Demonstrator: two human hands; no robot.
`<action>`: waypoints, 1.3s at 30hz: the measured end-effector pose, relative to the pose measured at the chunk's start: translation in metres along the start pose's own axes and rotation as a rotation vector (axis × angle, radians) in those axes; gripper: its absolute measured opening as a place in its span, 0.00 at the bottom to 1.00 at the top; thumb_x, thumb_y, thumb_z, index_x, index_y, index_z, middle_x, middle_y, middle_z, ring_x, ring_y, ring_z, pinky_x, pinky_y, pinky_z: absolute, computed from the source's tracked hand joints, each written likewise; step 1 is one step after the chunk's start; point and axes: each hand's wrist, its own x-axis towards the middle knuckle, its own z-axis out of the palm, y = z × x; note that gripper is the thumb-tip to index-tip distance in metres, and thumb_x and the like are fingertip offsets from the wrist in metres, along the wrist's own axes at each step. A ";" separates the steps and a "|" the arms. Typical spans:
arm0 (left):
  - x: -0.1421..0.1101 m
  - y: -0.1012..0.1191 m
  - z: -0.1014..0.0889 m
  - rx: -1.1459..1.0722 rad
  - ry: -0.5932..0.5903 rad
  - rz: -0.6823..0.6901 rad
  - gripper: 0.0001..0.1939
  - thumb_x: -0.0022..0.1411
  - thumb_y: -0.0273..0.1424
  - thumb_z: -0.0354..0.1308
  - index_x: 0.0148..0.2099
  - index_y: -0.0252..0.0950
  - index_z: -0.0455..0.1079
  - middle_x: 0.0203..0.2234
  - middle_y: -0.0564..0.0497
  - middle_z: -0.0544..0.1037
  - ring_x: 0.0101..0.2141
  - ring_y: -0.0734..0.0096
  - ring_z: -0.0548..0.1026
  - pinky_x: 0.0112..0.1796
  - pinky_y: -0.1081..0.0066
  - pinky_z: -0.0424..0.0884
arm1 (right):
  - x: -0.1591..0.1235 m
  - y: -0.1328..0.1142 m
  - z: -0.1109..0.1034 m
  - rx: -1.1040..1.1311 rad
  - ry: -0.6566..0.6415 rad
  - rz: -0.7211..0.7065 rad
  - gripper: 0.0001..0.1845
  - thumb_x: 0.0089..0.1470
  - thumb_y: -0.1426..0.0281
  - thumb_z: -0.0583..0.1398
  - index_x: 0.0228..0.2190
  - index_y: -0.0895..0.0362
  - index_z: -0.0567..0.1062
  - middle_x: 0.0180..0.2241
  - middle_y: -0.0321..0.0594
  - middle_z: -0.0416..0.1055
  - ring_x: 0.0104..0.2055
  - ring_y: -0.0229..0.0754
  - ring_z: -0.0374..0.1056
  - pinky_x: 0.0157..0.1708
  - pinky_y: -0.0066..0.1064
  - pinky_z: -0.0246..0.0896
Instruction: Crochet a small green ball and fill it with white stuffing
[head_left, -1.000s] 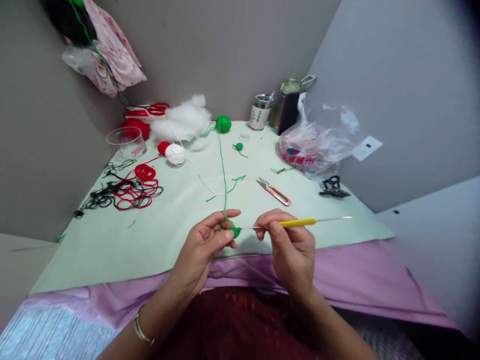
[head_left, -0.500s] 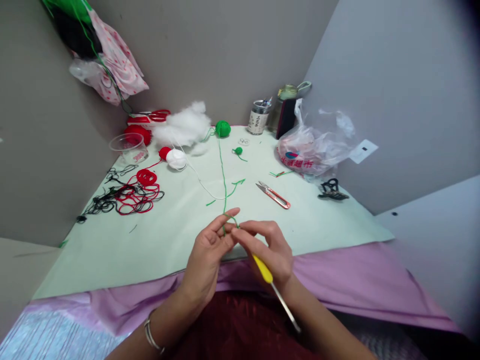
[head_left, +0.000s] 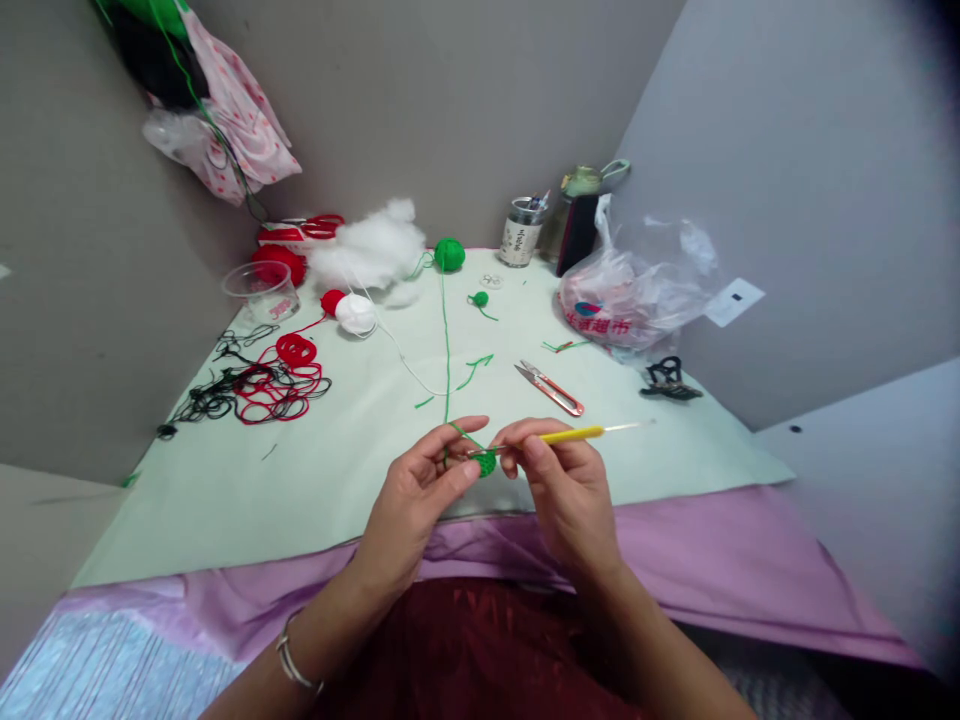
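Observation:
My left hand (head_left: 420,490) pinches a small green crochet piece (head_left: 487,463) between thumb and fingers, just over the table's front edge. Green yarn (head_left: 448,350) runs over its raised index finger and back to a green yarn ball (head_left: 450,255). In my right hand (head_left: 568,480) is a crochet hook with a yellow handle (head_left: 574,436), held almost level and pointing left. The hook's tip meets the top of the green piece; the exact stitch is too small to make out.
Thread snips (head_left: 551,388) lie beyond my right hand, with a plastic bag (head_left: 637,290) and black hair claw (head_left: 667,380) farther right. Tangled red and black yarn (head_left: 277,380), a clear cup (head_left: 262,292), white stuffing (head_left: 371,250) and a white yarn ball (head_left: 355,314) are at left.
The crochet hook has swung from slanting down toward me to nearly level, its tip now at the green piece. My right hand has shifted slightly right, and the green piece shows more.

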 end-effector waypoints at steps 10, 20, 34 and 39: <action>0.000 0.001 -0.005 0.132 0.019 0.076 0.15 0.63 0.32 0.68 0.52 0.45 0.81 0.33 0.54 0.74 0.37 0.72 0.70 0.42 0.73 0.66 | -0.004 -0.011 -0.005 -0.225 -0.098 -0.107 0.11 0.69 0.68 0.57 0.38 0.54 0.79 0.35 0.40 0.78 0.33 0.39 0.73 0.35 0.33 0.71; 0.000 0.003 -0.004 0.279 0.095 0.152 0.16 0.60 0.28 0.69 0.51 0.43 0.81 0.35 0.52 0.77 0.32 0.72 0.68 0.40 0.71 0.66 | -0.012 -0.012 -0.005 -0.324 -0.120 -0.319 0.13 0.68 0.76 0.54 0.43 0.52 0.78 0.38 0.40 0.78 0.38 0.41 0.74 0.37 0.36 0.71; -0.003 0.002 0.005 -0.139 0.040 -0.112 0.28 0.58 0.34 0.72 0.61 0.40 0.76 0.26 0.58 0.71 0.23 0.82 0.60 0.33 0.77 0.67 | -0.018 -0.006 -0.007 -0.875 -0.157 -0.716 0.19 0.62 0.78 0.62 0.50 0.48 0.80 0.42 0.44 0.80 0.43 0.47 0.77 0.38 0.38 0.75; 0.001 0.007 0.001 -0.304 -0.001 -0.191 0.24 0.57 0.31 0.72 0.56 0.37 0.79 0.24 0.60 0.69 0.20 0.87 0.54 0.38 0.77 0.70 | -0.012 -0.006 -0.005 -0.318 -0.017 -0.335 0.13 0.67 0.74 0.57 0.42 0.50 0.81 0.36 0.41 0.78 0.36 0.42 0.74 0.35 0.36 0.72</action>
